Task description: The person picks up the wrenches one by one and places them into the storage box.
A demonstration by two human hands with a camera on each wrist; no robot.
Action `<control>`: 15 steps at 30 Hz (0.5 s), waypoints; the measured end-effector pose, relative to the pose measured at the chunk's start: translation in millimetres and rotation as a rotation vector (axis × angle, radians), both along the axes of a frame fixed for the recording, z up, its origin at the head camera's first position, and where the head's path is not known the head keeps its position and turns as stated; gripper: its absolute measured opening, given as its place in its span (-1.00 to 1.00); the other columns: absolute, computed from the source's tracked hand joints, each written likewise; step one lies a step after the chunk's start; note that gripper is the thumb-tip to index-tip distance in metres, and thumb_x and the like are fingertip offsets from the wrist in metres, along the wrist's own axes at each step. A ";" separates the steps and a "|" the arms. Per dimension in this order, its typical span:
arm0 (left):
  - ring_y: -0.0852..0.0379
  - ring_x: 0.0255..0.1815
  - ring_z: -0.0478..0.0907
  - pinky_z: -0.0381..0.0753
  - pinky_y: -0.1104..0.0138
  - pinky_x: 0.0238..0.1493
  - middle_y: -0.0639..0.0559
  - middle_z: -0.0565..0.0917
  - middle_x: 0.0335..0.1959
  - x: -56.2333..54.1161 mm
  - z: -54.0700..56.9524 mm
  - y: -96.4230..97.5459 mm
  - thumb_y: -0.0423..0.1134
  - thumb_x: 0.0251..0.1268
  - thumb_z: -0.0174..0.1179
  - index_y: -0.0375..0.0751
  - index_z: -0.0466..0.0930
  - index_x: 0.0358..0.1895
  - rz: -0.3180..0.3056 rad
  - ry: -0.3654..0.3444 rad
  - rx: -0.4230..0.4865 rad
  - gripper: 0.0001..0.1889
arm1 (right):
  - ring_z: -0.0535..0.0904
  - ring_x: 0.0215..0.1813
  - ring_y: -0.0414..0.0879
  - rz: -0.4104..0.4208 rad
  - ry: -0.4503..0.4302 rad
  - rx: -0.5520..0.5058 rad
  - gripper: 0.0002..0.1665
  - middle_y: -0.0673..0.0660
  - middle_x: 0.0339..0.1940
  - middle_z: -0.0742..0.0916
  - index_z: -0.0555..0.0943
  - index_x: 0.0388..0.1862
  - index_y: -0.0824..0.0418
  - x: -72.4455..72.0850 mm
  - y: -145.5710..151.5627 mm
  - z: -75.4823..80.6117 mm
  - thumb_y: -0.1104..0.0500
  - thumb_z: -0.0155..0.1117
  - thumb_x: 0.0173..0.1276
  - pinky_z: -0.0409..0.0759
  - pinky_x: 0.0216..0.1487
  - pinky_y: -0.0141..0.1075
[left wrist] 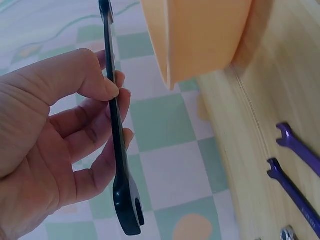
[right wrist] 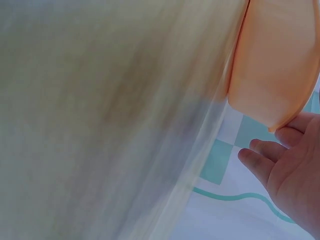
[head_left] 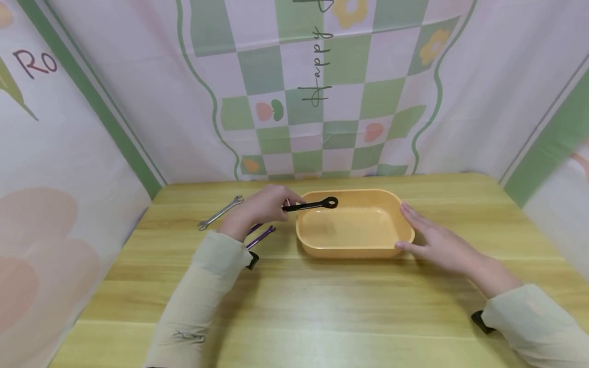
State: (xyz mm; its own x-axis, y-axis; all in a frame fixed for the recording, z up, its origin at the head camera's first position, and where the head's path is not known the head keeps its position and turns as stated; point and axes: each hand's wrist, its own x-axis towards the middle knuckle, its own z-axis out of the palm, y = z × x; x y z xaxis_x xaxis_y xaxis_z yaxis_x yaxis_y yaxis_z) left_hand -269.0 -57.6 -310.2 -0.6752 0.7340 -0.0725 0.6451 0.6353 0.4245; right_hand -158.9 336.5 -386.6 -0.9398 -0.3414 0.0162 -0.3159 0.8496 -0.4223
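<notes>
My left hand (head_left: 269, 203) pinches a black combination wrench (head_left: 313, 205) between thumb and fingers. The wrench's ring end reaches over the left rim of a yellow-orange plastic basin (head_left: 352, 252), and its open end shows low in the left wrist view. At the basin's right end, my right hand (head_left: 444, 248) touches the rim with thumb and fingers spread and fairly straight. Nothing lies inside the basin. Beneath and beside my left forearm are two purple wrenches (left wrist: 295, 197), partly hidden in the head view. A silver wrench (head_left: 221, 213) lies left of that hand.
The wooden table (head_left: 331, 312) carries the basin and the loose wrenches. A patterned curtain (head_left: 299, 66) hangs right behind its back edge, and more printed cloth (head_left: 46, 204) closes in the left and right sides.
</notes>
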 end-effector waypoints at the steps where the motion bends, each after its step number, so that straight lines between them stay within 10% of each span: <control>1: 0.06 -0.06 0.62 0.61 0.30 -0.16 -0.05 0.74 0.00 0.3 0.0 2.0 -0.66 0.05 0.10 -0.15 0.68 0.25 -0.006 -0.006 0.004 -0.35 | 0.06 0.54 0.50 -0.001 -0.001 -0.001 0.13 0.15 0.71 -0.10 -0.16 0.72 0.17 0.0 0.1 -0.2 -0.22 0.24 0.49 0.12 0.39 0.42; 15: 0.08 -0.12 0.58 0.54 0.34 -0.19 -0.08 0.73 -0.07 1.5 -2.0 27.6 -0.63 0.10 0.18 -0.15 0.69 0.25 -0.049 -0.018 0.035 -0.40 | 0.05 0.54 0.51 0.003 -0.003 -0.013 0.14 0.14 0.71 -0.12 -0.18 0.72 0.16 -0.5 -0.1 -0.8 -0.20 0.25 0.49 0.12 0.39 0.42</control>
State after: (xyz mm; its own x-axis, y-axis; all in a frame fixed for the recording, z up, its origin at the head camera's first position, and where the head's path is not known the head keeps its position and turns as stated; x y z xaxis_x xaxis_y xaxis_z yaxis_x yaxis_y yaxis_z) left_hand -267.5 -29.9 -312.2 -0.6375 0.7683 -0.0580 0.6668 0.5879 0.4579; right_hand -159.4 336.4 -387.4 -0.9389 -0.3438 0.0180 -0.3171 0.8434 -0.4337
